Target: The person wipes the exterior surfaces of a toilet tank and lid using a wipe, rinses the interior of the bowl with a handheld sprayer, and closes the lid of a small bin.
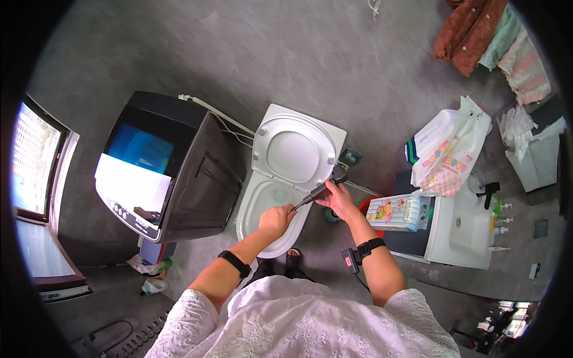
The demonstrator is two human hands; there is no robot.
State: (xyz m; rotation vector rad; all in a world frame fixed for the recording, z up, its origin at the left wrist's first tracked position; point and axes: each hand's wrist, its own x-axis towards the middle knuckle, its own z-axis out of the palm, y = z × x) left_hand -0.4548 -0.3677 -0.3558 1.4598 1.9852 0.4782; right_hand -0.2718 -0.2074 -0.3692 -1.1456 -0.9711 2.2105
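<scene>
My left hand (275,221) is closed around the thin end of a dark stick-like tool (318,191), whose exact kind I cannot make out. At its thicker upper end, the fingers of my right hand (342,201) hold the tool's body. It slants across the right side of a white toilet (245,210), above the bowl. The toilet's seat and lid (293,154) are raised against the tank, and some water shows in the bowl. A small dark holder (350,156) sits just beyond the tool's upper end.
A top-loading washing machine (197,179) stands to the left, near a window (40,156). On the right, a tissue pack (391,212) and a printed plastic bag (447,156) lie beside a white washbasin (470,241). A red bucket (365,206) is partly hidden. Towels (474,36) hang at upper right.
</scene>
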